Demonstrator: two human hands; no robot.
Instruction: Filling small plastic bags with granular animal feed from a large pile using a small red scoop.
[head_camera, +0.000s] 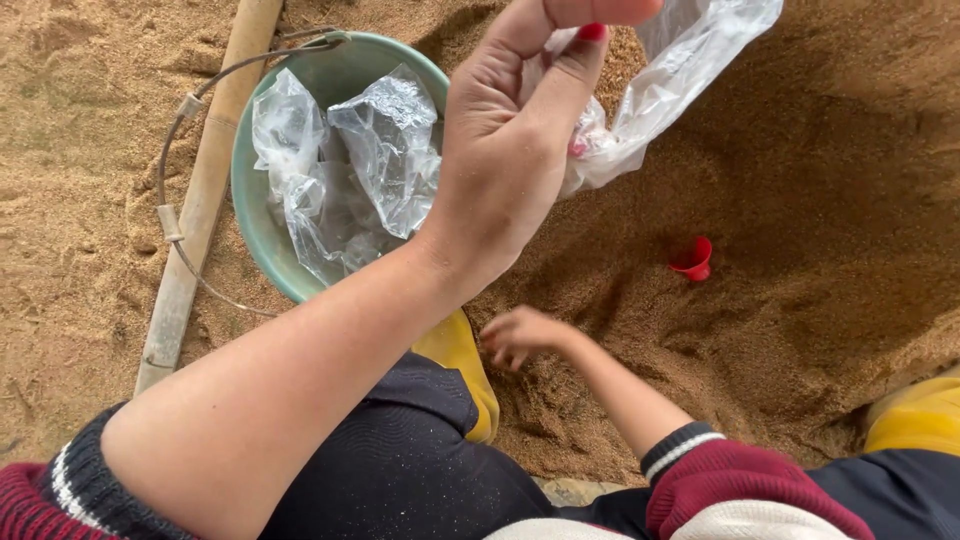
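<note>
I see a floor (840, 160) of loose brown sawdust, heaped darker toward the far right side. On its left side a green bucket (262, 225) stands with its wire handle dropped over the outer rim, just beside a pale pole (205, 195) lying lengthwise. Crumpled clear bags (350, 175) fill the bucket. My left hand (510, 150) is raised over the bucket's right edge, fingers curled, pinching a clear bag (680, 70) that hangs open above the heap. My right hand (520, 335) is down in the sawdust near the floor's near edge, fingers bent and touching the grains; I cannot tell whether it holds anything. A yellow boot (462, 365) sits just beside that hand. A small red cup (692, 258) lies half-sunk in the sawdust, well apart to the right.
</note>
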